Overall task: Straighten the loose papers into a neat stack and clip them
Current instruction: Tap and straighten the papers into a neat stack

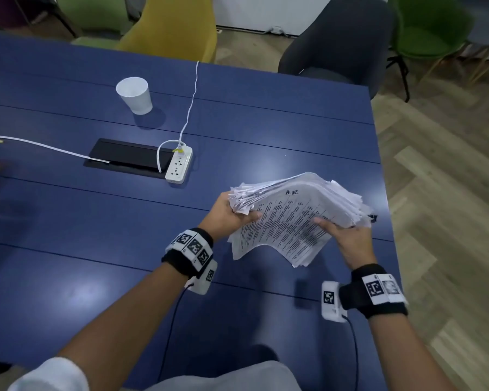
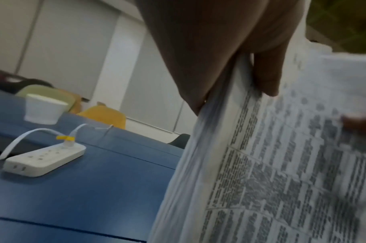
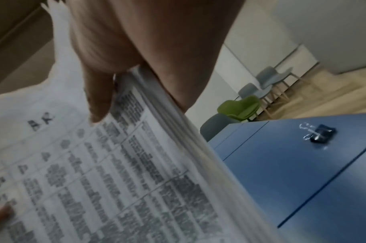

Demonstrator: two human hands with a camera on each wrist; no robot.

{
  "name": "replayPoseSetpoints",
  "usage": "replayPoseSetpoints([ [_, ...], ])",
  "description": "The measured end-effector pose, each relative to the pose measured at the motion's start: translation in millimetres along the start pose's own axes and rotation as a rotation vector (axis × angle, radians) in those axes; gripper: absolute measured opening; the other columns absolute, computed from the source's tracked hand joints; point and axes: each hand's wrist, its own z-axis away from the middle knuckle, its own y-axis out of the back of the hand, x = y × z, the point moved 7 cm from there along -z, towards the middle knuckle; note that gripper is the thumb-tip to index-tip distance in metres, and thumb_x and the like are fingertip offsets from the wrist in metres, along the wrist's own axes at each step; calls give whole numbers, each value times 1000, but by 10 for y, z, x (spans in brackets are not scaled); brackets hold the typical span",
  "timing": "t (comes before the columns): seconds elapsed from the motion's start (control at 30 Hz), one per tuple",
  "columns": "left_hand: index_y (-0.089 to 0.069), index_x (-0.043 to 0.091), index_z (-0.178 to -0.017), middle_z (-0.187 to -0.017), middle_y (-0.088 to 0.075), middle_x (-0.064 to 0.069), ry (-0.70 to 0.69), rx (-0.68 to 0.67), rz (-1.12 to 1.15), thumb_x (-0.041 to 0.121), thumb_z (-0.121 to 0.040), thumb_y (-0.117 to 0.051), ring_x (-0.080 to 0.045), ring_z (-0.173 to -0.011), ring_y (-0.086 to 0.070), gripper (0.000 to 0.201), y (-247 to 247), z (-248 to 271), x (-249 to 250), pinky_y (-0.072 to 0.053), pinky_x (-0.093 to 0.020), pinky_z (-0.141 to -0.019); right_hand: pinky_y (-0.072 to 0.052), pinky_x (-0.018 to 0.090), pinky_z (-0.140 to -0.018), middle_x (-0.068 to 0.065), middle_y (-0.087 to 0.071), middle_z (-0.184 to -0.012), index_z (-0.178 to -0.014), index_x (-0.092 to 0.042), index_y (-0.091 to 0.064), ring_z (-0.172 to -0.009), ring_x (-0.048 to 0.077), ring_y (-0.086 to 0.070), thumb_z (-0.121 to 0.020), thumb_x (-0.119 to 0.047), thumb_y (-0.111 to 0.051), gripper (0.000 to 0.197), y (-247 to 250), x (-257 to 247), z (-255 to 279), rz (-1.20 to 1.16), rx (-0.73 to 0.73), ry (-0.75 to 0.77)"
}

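A thick, uneven stack of printed papers [image 1: 288, 218] is lifted off the blue table [image 1: 102, 210], bowed between both hands. My left hand [image 1: 229, 213] grips its left edge, thumb on the top sheet [image 2: 267, 78], the other fingers hidden beneath. My right hand [image 1: 342, 232] grips the right edge the same way, thumb [image 3: 99, 98] pressed on the printed page [image 3: 94, 172]. The stack's edges are fanned and ragged [image 2: 198, 164]. A black binder clip [image 3: 321, 133] lies on the table to the right of the papers, just showing past their corner [image 1: 372, 218].
A white power strip [image 1: 179, 165] with cables and a black cable hatch [image 1: 124, 158] lie beyond the papers. A white paper cup [image 1: 134, 95] stands further back. The table's right edge [image 1: 384, 176] runs close to the clip. Chairs stand around the far side.
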Motion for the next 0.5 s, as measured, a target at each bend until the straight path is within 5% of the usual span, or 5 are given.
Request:
replayPoseSetpoints([
  [0.13,-66,-7,-101,-102,-70,-14,66,103,53,2,-85,-68,-16,-94,-68,19,152,24,-188,-56,-29,-83,-54,19,-77,-18,-74,-85,-96,-20,-68,-82,0,-69,-77,11,-71,36,176,23,-39,-18,104,13],
  [0.2,-65,-6,-85,-77,-69,-11,22,233,-84,0,-87,-62,-21,-72,-66,7,181,33,-179,-55,-34,-70,-52,18,-78,-21,-73,-81,-91,-21,-69,-81,-4,-67,-80,11,-68,34,122,-18,-29,-6,154,53],
  [0.27,-64,-7,-82,-57,-53,10,-52,372,-167,-12,-85,-52,0,-52,-49,13,177,87,-41,-42,-19,-55,-51,15,-78,-24,-72,-81,-85,-25,-74,-81,-7,-65,-83,16,-62,42,26,-69,-7,-11,181,97],
  [0.37,-61,-14,-106,-72,-52,20,-191,422,-196,-22,-81,-40,14,-63,-53,33,117,163,169,-36,1,-59,-50,15,-83,-28,-71,-86,-89,-38,-77,-86,-9,-64,-84,19,-58,61,20,-108,32,-27,203,159],
  [0.5,-51,-4,-125,-101,-60,-1,-183,394,-200,-26,-77,-33,3,-89,-56,56,-10,236,85,-40,0,-81,-44,3,-69,-38,-65,-74,-104,2,-68,-71,-16,-59,-82,11,-57,26,-66,-10,112,118,187,178],
])
